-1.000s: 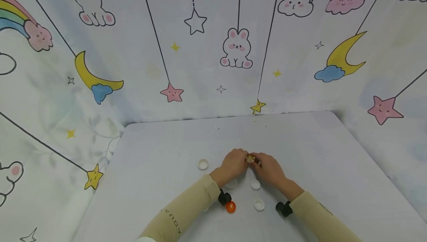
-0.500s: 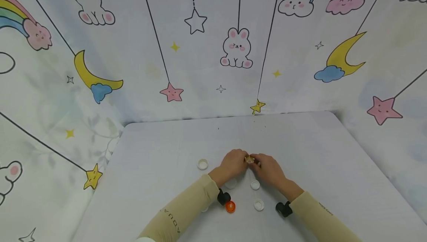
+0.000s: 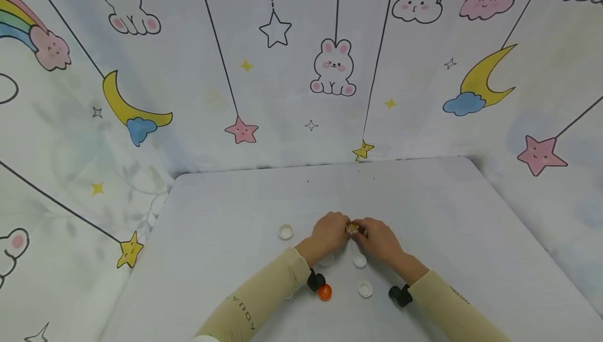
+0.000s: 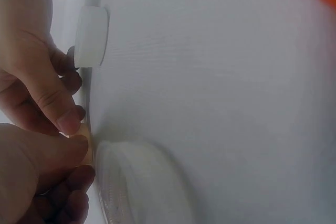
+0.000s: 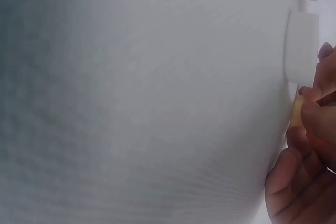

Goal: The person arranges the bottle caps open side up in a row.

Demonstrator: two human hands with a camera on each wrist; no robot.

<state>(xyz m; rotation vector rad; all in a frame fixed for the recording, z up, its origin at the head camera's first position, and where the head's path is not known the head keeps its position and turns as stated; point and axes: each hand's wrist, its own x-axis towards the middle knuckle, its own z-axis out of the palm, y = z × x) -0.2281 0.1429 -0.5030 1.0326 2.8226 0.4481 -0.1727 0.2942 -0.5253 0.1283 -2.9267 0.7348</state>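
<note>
A small gold-yellow piece (image 3: pixel 352 229) sits between both hands at the middle of the table; its kind is too small to tell. My left hand (image 3: pixel 331 231) pinches it from the left, with the thumb against it in the left wrist view. From the other side my right hand (image 3: pixel 378 238) pinches it too, its fingertips close to the left hand's. In the right wrist view the yellow piece (image 5: pixel 297 111) shows partly behind the fingers. Just nearer than the hands lies a small white round cap (image 3: pixel 360 262). A larger whitish round cap (image 3: pixel 326 260) is partly hidden by the left wrist.
Another white cap (image 3: pixel 286 232) lies left of the left hand. An orange cap (image 3: pixel 325 293) and a white cap (image 3: pixel 365 289) lie nearer the person. A further white one is mostly covered by the left sleeve (image 3: pixel 256 295). A printed cloth (image 3: pixel 292 80) stands behind the table.
The yellow piece has turned a little between the fingers and shifted slightly toward the person. Both hands stay almost in place. The caps lie as before.
</note>
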